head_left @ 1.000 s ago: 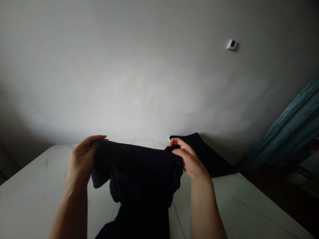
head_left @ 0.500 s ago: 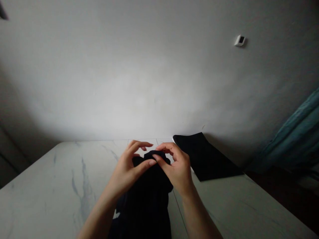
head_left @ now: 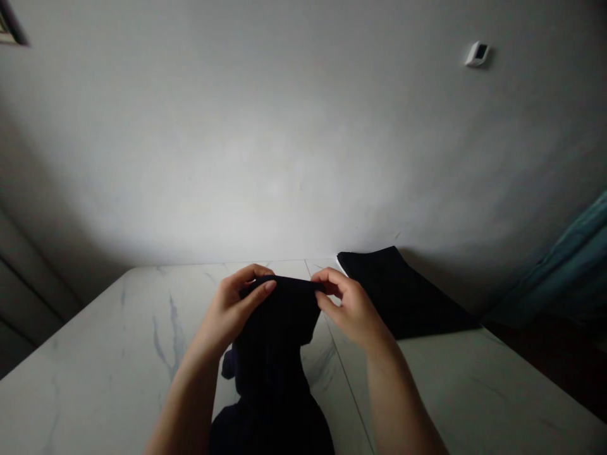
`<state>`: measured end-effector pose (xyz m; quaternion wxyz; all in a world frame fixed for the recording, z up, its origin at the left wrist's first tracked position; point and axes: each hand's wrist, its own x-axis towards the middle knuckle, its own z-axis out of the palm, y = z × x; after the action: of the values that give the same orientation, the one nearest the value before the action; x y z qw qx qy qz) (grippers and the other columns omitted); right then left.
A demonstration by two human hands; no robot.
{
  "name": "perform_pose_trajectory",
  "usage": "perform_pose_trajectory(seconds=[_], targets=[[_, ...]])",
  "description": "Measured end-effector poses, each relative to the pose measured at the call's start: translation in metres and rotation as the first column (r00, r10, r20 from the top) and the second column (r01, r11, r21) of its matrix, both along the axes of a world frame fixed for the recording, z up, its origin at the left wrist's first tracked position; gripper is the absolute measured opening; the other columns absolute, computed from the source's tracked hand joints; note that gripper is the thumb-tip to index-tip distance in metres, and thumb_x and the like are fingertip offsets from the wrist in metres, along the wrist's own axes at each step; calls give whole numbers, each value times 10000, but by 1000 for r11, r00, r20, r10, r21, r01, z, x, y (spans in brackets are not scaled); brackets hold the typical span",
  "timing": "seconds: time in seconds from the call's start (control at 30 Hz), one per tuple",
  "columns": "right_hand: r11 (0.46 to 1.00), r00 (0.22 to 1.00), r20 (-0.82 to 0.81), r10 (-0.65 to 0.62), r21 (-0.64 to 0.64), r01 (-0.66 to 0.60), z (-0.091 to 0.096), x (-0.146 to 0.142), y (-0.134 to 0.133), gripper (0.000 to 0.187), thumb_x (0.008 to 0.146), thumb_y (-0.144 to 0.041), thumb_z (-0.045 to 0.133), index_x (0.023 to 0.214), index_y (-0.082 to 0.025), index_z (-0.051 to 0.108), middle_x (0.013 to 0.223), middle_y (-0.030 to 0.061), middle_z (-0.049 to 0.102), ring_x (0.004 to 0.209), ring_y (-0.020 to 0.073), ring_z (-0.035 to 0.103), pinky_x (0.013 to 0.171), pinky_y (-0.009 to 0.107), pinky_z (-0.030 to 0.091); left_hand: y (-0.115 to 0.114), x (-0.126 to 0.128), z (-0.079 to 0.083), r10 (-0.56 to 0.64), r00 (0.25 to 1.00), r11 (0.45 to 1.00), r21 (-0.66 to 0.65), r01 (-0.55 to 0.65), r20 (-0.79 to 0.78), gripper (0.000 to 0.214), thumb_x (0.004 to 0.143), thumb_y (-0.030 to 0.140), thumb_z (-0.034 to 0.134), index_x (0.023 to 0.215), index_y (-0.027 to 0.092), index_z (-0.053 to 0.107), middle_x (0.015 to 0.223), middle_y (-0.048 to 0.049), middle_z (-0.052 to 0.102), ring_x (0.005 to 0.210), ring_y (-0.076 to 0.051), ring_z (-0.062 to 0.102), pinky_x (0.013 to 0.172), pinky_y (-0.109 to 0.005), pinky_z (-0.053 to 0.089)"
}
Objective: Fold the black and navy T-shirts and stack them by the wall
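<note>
- Bare left forearm (head_left: 190, 392) slants from the near side toward the far right.
- Bare right forearm (head_left: 401, 395) slants from the near side toward the far left.
- Left hand (head_left: 232, 308) pinches, its thumb laid along the near side, fingers bent over on the far side.
- Right hand (head_left: 349, 308) pinches between thumb and curled fingers.
- Both hands are near each other, not touching.

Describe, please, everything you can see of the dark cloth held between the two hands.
The dark cloth looks soft and matte, black to navy. The left hand and right hand pinch its top edge, nearly straight between them. Below, it hangs in folds, widening over the marbled table past the picture's bottom edge.
</note>
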<state>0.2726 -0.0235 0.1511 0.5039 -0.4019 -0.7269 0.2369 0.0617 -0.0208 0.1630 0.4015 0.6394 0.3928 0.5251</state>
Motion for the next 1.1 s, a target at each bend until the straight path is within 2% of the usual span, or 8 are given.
perform_pose_trajectory(seconds=[0.17,0.33,0.5,0.67,0.87,0.97,1.03,1.1], targets=[[998,979,-197,53,-4,-55,8,8,-4,135,857,-324,616,927,-217,661,844,12,673,776,155,631,683,251,508,0,0,0,-15,998,1000,-11,16,56,206,803,390,695,840,192,652,728,17,608,640,-109,533,538,-181,391],[997,983,-181,41,-59,-53,11,5,-8,147,839,-363,682,885,-224,662,817,4,684,697,147,635,598,239,492,2,8,-1,-41,999,997,61,41,4,169,737,328,766,791,183,699,765,-6,672,706,-134,592,625,-212,454],[978,996,-59,-60,195,70,10,3,-7,100,803,-314,755,843,-235,711,825,17,707,797,184,657,748,311,525,5,11,-4,15,1000,995,94,-16,16,103,720,283,777,745,192,734,732,-13,716,703,-146,636,656,-231,493],[924,993,-15,-117,364,114,9,-1,-12,89,817,-276,757,902,-253,742,837,17,739,763,175,673,723,307,539,2,15,-5,-1,998,980,197,-11,60,28,737,211,758,758,202,742,735,-3,725,709,-136,656,669,-218,513],[913,991,-21,-131,387,129,10,-3,-16,65,821,-247,751,884,-259,740,819,11,739,740,174,680,698,304,550,0,19,-5,-30,998,966,258,13,63,43,754,161,736,768,202,743,729,1,722,697,-127,654,658,-208,516],[908,988,-25,-150,392,148,11,-2,-16,34,836,-224,723,850,-254,727,764,6,679,717,165,646,661,294,534,0,19,-6,-26,998,966,257,12,53,47,765,162,729,774,206,742,733,5,720,702,-123,651,661,-204,511],[903,987,-36,-158,400,159,12,-3,-16,32,849,-218,693,836,-246,702,807,17,640,783,175,633,696,304,530,0,20,-6,-32,999,971,239,22,39,33,770,177,731,775,208,741,731,9,719,701,-120,648,660,-200,506],[923,992,-62,-110,363,125,9,-7,-14,49,879,-206,633,846,-235,653,878,29,628,864,182,629,753,311,531,0,23,-7,-35,999,977,212,28,30,8,767,197,738,769,205,738,734,10,720,705,-121,648,665,-199,503]])
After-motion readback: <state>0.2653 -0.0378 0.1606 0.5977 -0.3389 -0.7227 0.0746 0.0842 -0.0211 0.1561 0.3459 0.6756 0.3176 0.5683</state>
